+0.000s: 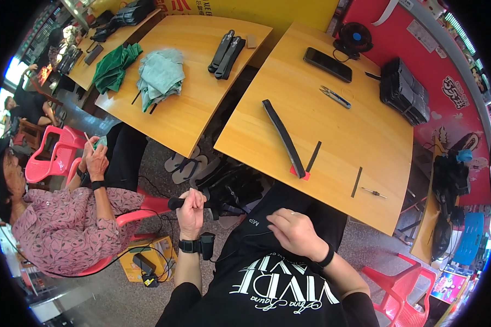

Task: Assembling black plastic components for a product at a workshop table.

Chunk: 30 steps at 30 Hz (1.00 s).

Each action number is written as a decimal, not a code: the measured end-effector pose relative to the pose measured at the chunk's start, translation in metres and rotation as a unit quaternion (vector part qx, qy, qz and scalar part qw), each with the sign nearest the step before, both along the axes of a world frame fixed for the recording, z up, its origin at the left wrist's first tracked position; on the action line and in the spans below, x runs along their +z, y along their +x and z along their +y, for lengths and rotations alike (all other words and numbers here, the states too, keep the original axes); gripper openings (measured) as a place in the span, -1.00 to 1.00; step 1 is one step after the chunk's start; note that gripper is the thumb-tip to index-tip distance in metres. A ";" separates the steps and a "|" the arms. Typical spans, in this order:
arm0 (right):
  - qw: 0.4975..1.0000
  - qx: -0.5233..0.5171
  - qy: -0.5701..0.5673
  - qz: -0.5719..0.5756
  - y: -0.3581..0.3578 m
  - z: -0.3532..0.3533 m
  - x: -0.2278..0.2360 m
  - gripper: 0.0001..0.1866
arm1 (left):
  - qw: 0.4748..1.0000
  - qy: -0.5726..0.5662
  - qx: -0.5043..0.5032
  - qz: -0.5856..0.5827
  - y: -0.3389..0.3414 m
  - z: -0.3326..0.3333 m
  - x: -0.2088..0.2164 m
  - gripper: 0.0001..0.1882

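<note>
Head view — left fingers (193, 200) wrap black handle (175, 204).

We have a single view, from a wide fisheye camera worn on the person's head, looking steeply down over the chest and lap, so our left hand (191, 211) and right hand (293, 231) sit close below the lens, the forearms coming in from the lower edge. Ahead of us lies the wooden table (354, 141), with a second table (193, 103) further to our left, and their straight edges bend toward the dark round rim.
</note>
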State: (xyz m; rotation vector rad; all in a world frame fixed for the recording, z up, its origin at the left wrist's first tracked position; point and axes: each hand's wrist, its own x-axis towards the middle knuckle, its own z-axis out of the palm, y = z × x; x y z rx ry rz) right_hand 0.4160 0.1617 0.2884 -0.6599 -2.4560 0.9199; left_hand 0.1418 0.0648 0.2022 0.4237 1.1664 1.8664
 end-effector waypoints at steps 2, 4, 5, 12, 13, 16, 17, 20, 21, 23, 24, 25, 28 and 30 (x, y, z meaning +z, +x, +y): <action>1.000 0.028 -0.011 0.008 -0.019 0.003 -0.004 -0.71 | 1.000 0.015 -0.013 -0.006 0.009 0.008 0.018 -0.57; 0.997 0.034 -0.062 -0.041 -0.038 0.005 -0.010 -0.59 | 0.998 0.047 -0.041 -0.004 0.020 0.019 0.026 -0.60; 0.994 0.060 -0.079 -0.041 -0.045 0.007 -0.020 -0.47 | 0.997 0.049 -0.052 -0.011 0.027 0.024 0.032 -0.60; 0.974 -0.013 -0.184 -0.135 -0.103 -0.019 -0.053 -0.55 | 0.992 0.061 -0.103 -0.034 0.040 0.033 0.056 -0.60; 0.978 -0.018 -0.179 -0.107 -0.103 -0.020 -0.064 -0.54 | 0.993 0.057 -0.103 -0.031 0.038 0.033 0.055 -0.60; 0.989 -0.022 -0.128 -0.073 -0.098 -0.022 -0.070 -0.50 | 0.994 0.029 -0.054 -0.093 0.021 0.035 0.047 -0.57; 0.989 -0.024 -0.128 -0.074 -0.097 -0.021 -0.068 -0.50 | 0.982 0.011 -0.031 -0.185 0.010 0.038 0.043 -0.54; 0.989 0.002 -0.117 -0.090 -0.097 -0.020 -0.056 -0.49 | 0.940 -0.019 0.018 -0.340 -0.010 0.043 0.023 -0.54; 0.990 0.016 -0.111 -0.086 -0.096 -0.018 -0.054 -0.51 | 0.940 -0.017 0.018 -0.339 -0.016 0.044 0.009 -0.54; 0.991 0.029 -0.105 -0.083 -0.093 -0.016 -0.053 -0.53 | 0.909 -0.051 0.043 -0.411 -0.023 0.046 -0.008 -0.54; 0.993 0.033 -0.072 -0.088 -0.090 -0.016 -0.054 -0.56 | 0.909 -0.051 0.042 -0.411 -0.022 0.048 -0.011 -0.54; 0.994 0.038 -0.040 -0.092 -0.088 -0.017 -0.056 -0.58 | 0.907 -0.062 0.051 -0.413 -0.020 0.049 -0.014 -0.55; 0.990 0.036 0.106 -0.083 -0.078 -0.021 -0.072 -0.65 | 0.913 -0.069 0.049 -0.399 -0.003 0.055 0.001 -0.55; 0.984 0.043 0.098 -0.139 -0.083 -0.023 -0.064 -0.70 | 0.952 -0.097 0.040 -0.287 0.020 0.056 0.027 -0.56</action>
